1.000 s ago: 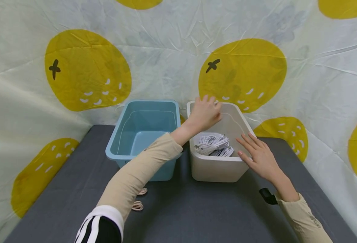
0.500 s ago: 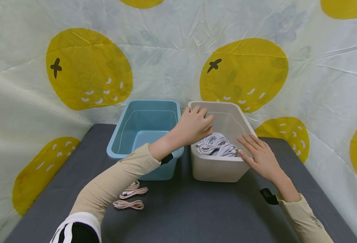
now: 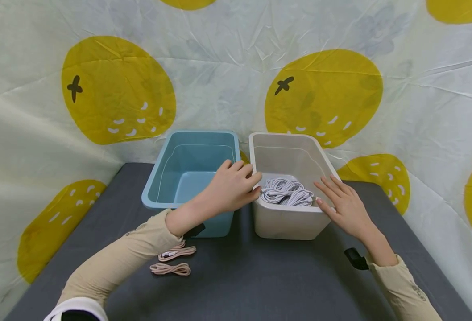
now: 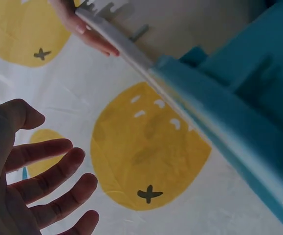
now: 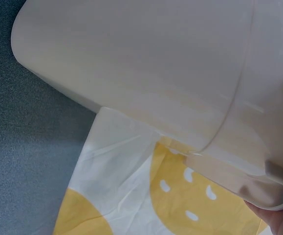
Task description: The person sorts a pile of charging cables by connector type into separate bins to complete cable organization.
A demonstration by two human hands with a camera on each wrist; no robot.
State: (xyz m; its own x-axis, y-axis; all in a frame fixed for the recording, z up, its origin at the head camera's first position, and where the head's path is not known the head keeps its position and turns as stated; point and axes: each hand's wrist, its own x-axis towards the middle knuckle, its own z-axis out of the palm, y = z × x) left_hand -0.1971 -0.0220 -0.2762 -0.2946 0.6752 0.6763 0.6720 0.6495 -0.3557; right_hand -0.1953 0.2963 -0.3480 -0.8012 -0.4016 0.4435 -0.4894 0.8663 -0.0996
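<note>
A beige bin (image 3: 284, 225) holds several bundles of white cable (image 3: 286, 192), heaped near its front wall. My left hand (image 3: 232, 187) is in the air above the gap between this bin and the blue bin (image 3: 196, 139). Its fingers are loosely bent, and the left wrist view shows nothing in its palm (image 4: 29, 181). The right hand (image 3: 346, 211) rests on the beige bin's right front rim, its fingers extended over the edge. Only a bit of that hand (image 5: 280, 220) appears in the right wrist view, beside the bin's rim.
Pink cable bundles (image 3: 171, 269) lie on the dark table (image 3: 236, 285) in front of the blue bin, one partly behind the left sleeve. A white cloth with yellow fruit prints (image 3: 220, 80) hangs right behind both bins.
My left hand has moved left and toward me, out from over the beige bin. The white cables in it reach farther right than before. The right hand has stayed on the rim.
</note>
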